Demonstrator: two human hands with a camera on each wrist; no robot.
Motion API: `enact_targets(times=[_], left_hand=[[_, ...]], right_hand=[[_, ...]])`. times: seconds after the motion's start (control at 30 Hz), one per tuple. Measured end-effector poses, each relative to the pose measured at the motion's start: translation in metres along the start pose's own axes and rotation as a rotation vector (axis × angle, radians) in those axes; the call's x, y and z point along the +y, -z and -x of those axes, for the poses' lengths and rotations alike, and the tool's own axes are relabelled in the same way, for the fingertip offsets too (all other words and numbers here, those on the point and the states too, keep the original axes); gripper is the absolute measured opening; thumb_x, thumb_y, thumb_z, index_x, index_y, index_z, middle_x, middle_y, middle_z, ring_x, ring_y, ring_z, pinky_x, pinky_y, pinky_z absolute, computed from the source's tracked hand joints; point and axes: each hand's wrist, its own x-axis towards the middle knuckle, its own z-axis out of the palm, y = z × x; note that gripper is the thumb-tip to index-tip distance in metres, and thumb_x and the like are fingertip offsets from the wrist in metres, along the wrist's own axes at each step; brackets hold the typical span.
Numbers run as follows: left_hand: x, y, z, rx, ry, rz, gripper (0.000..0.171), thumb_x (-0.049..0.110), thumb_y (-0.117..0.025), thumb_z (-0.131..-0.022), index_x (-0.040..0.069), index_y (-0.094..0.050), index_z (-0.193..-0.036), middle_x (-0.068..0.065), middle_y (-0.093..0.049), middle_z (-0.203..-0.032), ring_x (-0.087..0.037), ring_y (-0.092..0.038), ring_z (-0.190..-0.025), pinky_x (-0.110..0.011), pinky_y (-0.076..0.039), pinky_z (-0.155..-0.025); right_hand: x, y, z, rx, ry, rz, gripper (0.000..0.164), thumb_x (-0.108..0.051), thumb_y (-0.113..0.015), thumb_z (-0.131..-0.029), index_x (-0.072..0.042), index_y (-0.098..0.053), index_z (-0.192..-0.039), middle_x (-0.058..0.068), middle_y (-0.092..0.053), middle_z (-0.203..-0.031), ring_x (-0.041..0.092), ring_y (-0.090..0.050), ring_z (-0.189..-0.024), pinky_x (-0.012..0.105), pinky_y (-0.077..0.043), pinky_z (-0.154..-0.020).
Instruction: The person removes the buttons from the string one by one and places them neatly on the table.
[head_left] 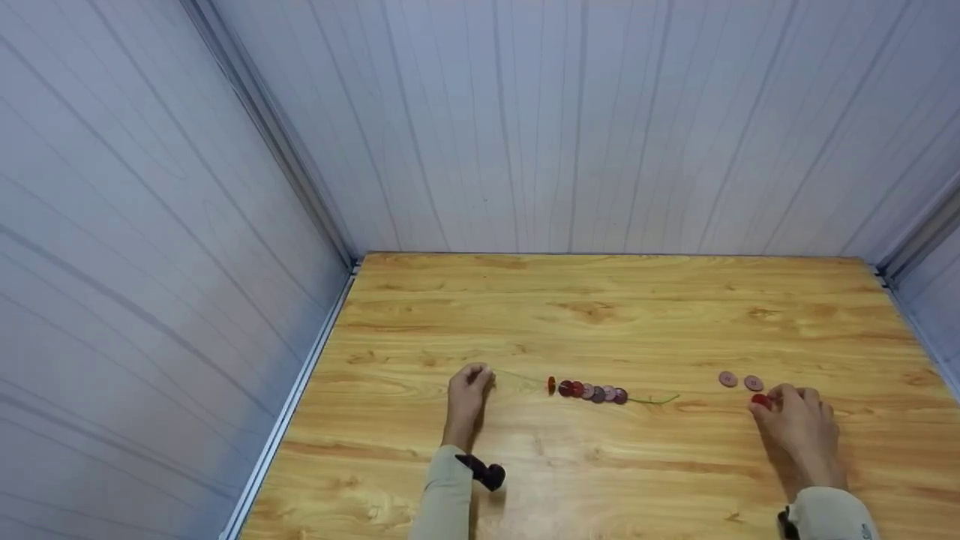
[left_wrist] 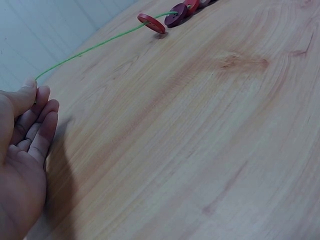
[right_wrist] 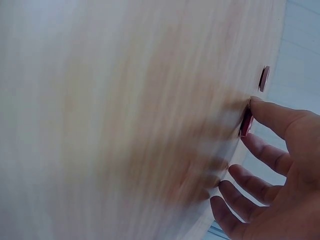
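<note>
My left hand (head_left: 466, 397) pinches one end of a thin green string (left_wrist: 90, 49) between thumb and forefinger. From there the string runs taut to a red button (left_wrist: 151, 23), threaded on it and tilted on edge. Beyond that, a row of threaded buttons (head_left: 598, 394) in red, pink and dark purple lies overlapping on the table. The string's other end (head_left: 660, 402) trails loose to the right. Far to the right, my right hand (head_left: 804, 427) holds another red button (head_left: 761, 400) between thumb and forefinger, close over the table; its other fingers are spread.
Two loose pinkish buttons, one left (head_left: 727, 379) and one right (head_left: 754, 383), lie just beyond my right hand. The wooden table (head_left: 570, 322) meets a pale panel wall (head_left: 540, 135) at the back and another panel (head_left: 150, 262) on the left.
</note>
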Motion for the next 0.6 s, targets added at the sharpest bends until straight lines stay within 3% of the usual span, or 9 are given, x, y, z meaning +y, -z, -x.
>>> enact_targets(times=[0.2,0.33,0.6], left_hand=[[0.0,0.0,0.0,-0.017,0.046,0.071,0.025,0.013,-0.06,-0.095,-0.009,-0.062,-0.106,-0.019,-0.064,-0.1,-0.031,-0.063,-0.097,-0.036,-0.054,-0.083],[0.001,0.0,0.0,-0.014,0.041,0.05,0.023,0.012,-0.06,-0.095,-0.009,-0.063,-0.105,-0.016,-0.065,-0.096,-0.03,-0.064,-0.094,-0.036,-0.055,-0.081],[0.022,0.001,0.01,-0.034,0.025,0.027,0.022,0.005,-0.057,-0.095,-0.015,-0.061,-0.104,-0.025,-0.064,-0.097,-0.042,-0.061,-0.096,-0.041,-0.054,-0.082]], right_hand=[[-0.002,0.003,0.005,0.019,0.025,-0.018,0.07,-0.054,-0.053,-0.093,0.007,-0.046,-0.126,0.039,-0.034,-0.129,0.059,-0.031,-0.112,0.068,-0.03,-0.084],[-0.008,0.005,0.008,0.073,0.034,-0.061,0.069,-0.049,-0.051,-0.095,0.008,-0.042,-0.132,0.04,-0.031,-0.133,0.059,-0.028,-0.116,0.07,-0.026,-0.088],[-0.028,0.008,0.009,0.183,0.097,-0.101,0.062,-0.042,-0.051,-0.097,0.008,-0.043,-0.132,0.039,-0.035,-0.132,0.057,-0.03,-0.117,0.069,-0.026,-0.09]])
